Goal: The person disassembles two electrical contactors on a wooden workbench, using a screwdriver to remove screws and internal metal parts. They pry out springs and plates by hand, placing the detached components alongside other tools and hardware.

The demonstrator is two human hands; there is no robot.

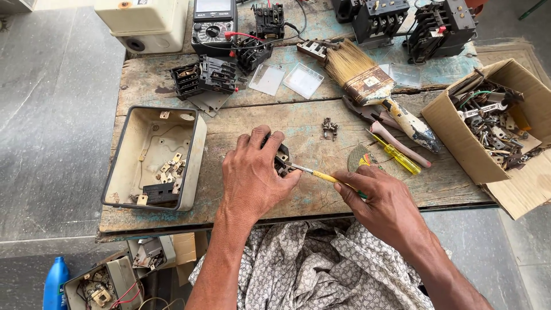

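Note:
My left hand (251, 175) covers and grips a small black electrical part (282, 162) on the worn wooden table (275, 123). My right hand (381, 198) holds a yellow-handled screwdriver (321, 175), its metal tip pushed into the black part. Most of the part is hidden under my left fingers. A small metal fitting (329, 128) lies just beyond the hands.
A grey metal box (198, 152) with loose contacts sits at left. A wide paintbrush (373, 86), pliers (376, 123) and a second yellow screwdriver (396, 155) lie at right, beside a cardboard box (453, 129) of parts. A multimeter (213, 26) and black contactors (442, 26) stand at the back.

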